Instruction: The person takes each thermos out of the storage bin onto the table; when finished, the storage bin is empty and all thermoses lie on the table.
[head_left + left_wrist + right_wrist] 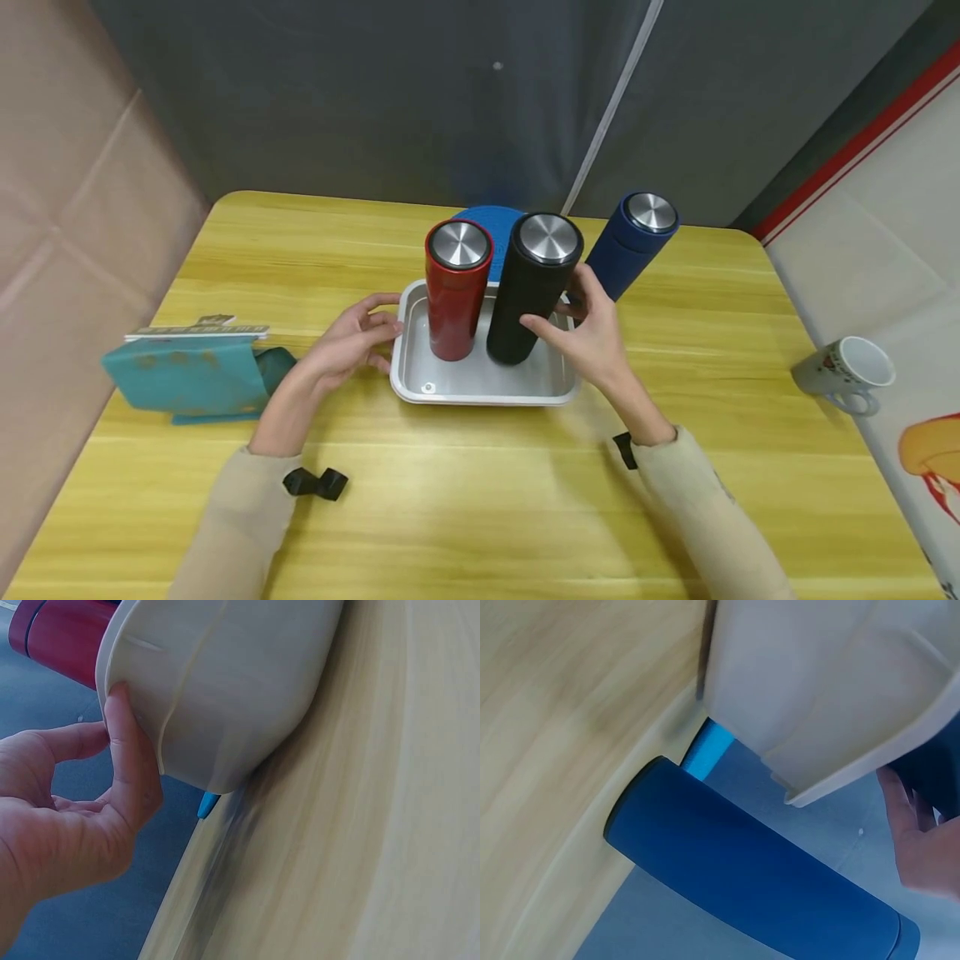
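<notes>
On the table stands a pale grey rectangular tray (420,385) holding a red thermos flask (456,308) and a black thermos flask (522,300), both with silvery lid tops. My left hand (352,340) pinches the tray's left rim; in the left wrist view its thumb and a finger meet at the rim below the red thermos (71,637). My right hand (596,333) grips the black thermos, thumb on the near side, the other fingers partly hidden behind it. Just beyond the right hand stands a dark blue thermos flask (632,242), outside the tray, also large in the right wrist view (757,862).
A blue round-topped thing (491,223) stands behind the tray, partly hidden. To the left lies a teal box-like object (187,375) with a dark green thing beside it. A patterned mug (843,367) sits at the table's right edge. A grey curtain-like partition (360,100) borders the back.
</notes>
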`<state>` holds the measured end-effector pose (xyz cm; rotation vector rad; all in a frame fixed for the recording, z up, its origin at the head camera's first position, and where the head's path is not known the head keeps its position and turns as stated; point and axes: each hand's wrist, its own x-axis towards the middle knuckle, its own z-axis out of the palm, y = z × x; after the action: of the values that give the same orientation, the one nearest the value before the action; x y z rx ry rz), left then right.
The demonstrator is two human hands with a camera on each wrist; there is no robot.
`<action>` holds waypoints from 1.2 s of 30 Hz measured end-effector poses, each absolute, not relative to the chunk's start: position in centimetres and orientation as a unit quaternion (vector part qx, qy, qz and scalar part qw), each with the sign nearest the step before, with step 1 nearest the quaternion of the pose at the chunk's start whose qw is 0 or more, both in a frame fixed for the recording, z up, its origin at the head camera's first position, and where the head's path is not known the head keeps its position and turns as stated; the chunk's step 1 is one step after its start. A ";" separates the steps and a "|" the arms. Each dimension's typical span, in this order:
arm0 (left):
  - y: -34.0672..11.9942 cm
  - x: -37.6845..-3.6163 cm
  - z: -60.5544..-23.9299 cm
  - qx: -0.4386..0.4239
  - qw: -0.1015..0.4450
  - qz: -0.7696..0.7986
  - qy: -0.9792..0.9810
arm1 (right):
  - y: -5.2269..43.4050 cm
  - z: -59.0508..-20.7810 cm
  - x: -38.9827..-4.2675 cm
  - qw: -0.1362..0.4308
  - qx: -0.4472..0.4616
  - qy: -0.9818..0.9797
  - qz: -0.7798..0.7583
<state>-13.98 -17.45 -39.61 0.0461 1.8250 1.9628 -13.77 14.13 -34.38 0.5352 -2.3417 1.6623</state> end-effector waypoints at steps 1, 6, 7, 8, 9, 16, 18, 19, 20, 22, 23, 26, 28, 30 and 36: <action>-17.4 -14.0 -39.6 0.017 0.228 0.713 0.663 | 14.2 -34.4 -13.8 0.114 0.183 -0.797 0.564; -17.4 -13.9 -39.5 0.016 0.228 0.711 0.665 | 14.5 -34.0 -13.7 0.128 0.188 -0.792 0.566; -17.4 -13.9 -39.6 0.016 0.228 0.711 0.665 | 14.5 -33.9 -13.7 0.129 0.188 -0.790 0.569; -17.4 -13.9 -39.6 0.016 0.228 0.711 0.665 | 14.4 -33.7 -13.6 0.130 0.187 -0.789 0.571; -17.4 -13.9 -39.6 0.016 0.228 0.711 0.665 | 14.3 -33.2 -13.4 0.130 0.186 -0.789 0.571; -17.4 -14.0 -39.7 0.017 0.228 0.712 0.664 | 14.7 -31.9 -13.1 0.143 0.191 -0.793 0.560; -17.4 -14.0 -39.7 0.016 0.228 0.714 0.662 | 15.2 -32.2 -13.3 0.150 0.196 -0.792 0.558; -17.4 -14.0 -39.7 0.016 0.228 0.715 0.661 | 15.3 -32.0 -13.3 0.153 0.197 -0.792 0.557; -17.4 -14.1 -39.7 0.015 0.229 0.716 0.659 | 15.3 -31.8 -13.2 0.157 0.199 -0.791 0.557; -17.5 -14.1 -39.7 0.014 0.229 0.717 0.658 | 15.4 -31.4 -13.0 0.165 0.203 -0.788 0.557; -17.5 -14.1 -39.7 0.014 0.230 0.717 0.657 | 15.5 -31.1 -12.9 0.168 0.205 -0.787 0.558; -17.5 -14.1 -39.7 0.012 0.230 0.717 0.658 | 15.7 -30.5 -12.7 0.177 0.210 -0.781 0.560; -17.5 -14.1 -39.7 0.012 0.230 0.717 0.658 | 15.9 -30.1 -12.6 0.181 0.209 -0.781 0.560; -17.5 -14.1 -39.7 0.012 0.230 0.717 0.658 | 16.1 -29.8 -12.5 0.183 0.205 -0.783 0.558; -17.6 -14.1 -39.7 0.014 0.232 0.716 0.658 | 16.8 -29.2 -12.4 0.186 0.202 -0.788 0.551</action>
<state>-14.06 -17.55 -39.67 0.0378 1.8097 1.9682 -12.39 16.76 -29.20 0.5699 -2.2187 1.5527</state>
